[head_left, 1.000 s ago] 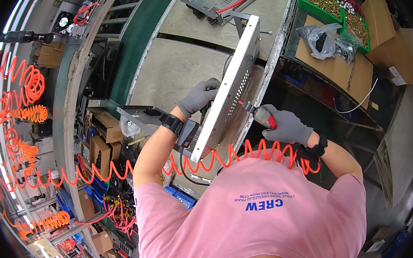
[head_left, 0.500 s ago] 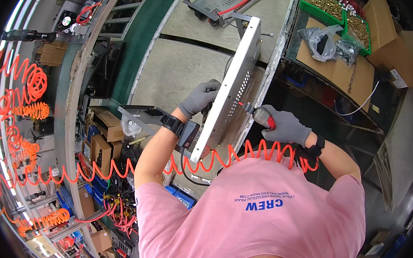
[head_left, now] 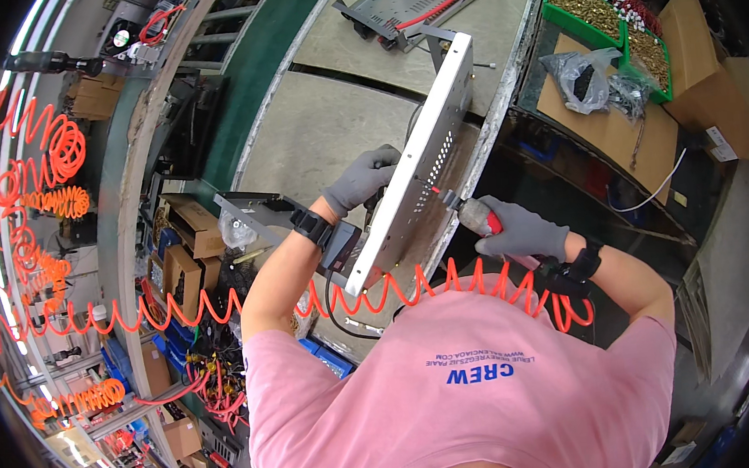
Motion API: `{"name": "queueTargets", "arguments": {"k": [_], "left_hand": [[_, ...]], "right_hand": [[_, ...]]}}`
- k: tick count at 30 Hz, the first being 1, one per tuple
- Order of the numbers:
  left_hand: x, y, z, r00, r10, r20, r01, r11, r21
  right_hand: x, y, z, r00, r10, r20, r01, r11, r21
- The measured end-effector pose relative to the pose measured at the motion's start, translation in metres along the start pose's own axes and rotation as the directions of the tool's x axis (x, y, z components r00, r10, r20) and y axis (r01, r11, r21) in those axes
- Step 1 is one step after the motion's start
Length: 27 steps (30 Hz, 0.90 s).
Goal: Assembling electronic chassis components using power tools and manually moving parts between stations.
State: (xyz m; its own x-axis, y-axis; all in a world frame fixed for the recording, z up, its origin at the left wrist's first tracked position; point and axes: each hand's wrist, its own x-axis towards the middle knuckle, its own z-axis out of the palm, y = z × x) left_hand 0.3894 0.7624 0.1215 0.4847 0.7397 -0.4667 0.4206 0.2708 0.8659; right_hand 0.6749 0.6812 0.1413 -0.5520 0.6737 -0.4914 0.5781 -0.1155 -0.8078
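Note:
A metal chassis panel (head_left: 412, 156) with a white edge and rows of round holes stands tilted on the bench. Behind its left side is my gloved left hand (head_left: 365, 179), fingers curled at the chassis; what they grip there is hidden. On the right side, my gloved right hand (head_left: 522, 229) is closed around a grey and red air screwdriver (head_left: 477, 214). The driver's bit reaches to the perforated face of the panel, close to the holes. From near my right wrist, an orange coiled air hose (head_left: 379, 293) runs left across my front.
Another grey chassis (head_left: 427, 5) with a red cable lies at the bench's far end. Green bins (head_left: 582, 20) of brass fittings, a clear plastic bag (head_left: 586, 76) and a cardboard box (head_left: 704, 67) are at right. A metal bracket (head_left: 254, 210) projects at left.
My right forearm and elbow have shifted slightly outward to the right, and the hose end near the wrist has moved with them. The left hand and chassis look nearly unchanged.

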Motion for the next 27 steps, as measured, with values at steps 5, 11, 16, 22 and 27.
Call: {"name": "queueTargets", "arguments": {"k": [5, 11, 16, 22, 27], "left_hand": [[-0.002, -0.007, -0.001, 0.990, 0.138, -0.041, -0.133, 0.985, 0.108], [-0.007, 0.012, 0.003, 0.999, -0.053, -0.007, 0.053, 0.999, 0.005], [-0.005, -0.005, -0.023, 0.946, -0.136, -0.294, -0.046, 0.843, -0.537], [-0.005, -0.030, -0.070, 0.876, -0.310, -0.371, -0.265, 0.332, -0.905], [0.010, -0.018, -0.052, 0.908, -0.238, -0.345, -0.191, 0.499, -0.845]], "right_hand": [[-0.002, -0.028, -0.015, 0.988, 0.153, 0.022, -0.138, 0.941, -0.308], [0.011, 0.009, -0.004, 0.987, -0.034, 0.159, -0.025, 0.935, 0.355], [0.008, -0.001, -0.011, 0.996, -0.027, 0.082, 0.020, 0.996, 0.085], [0.007, 0.000, -0.005, 0.995, 0.047, 0.091, -0.053, 0.997, 0.063], [0.014, 0.022, 0.003, 0.992, -0.128, 0.017, 0.125, 0.987, 0.099]]}}
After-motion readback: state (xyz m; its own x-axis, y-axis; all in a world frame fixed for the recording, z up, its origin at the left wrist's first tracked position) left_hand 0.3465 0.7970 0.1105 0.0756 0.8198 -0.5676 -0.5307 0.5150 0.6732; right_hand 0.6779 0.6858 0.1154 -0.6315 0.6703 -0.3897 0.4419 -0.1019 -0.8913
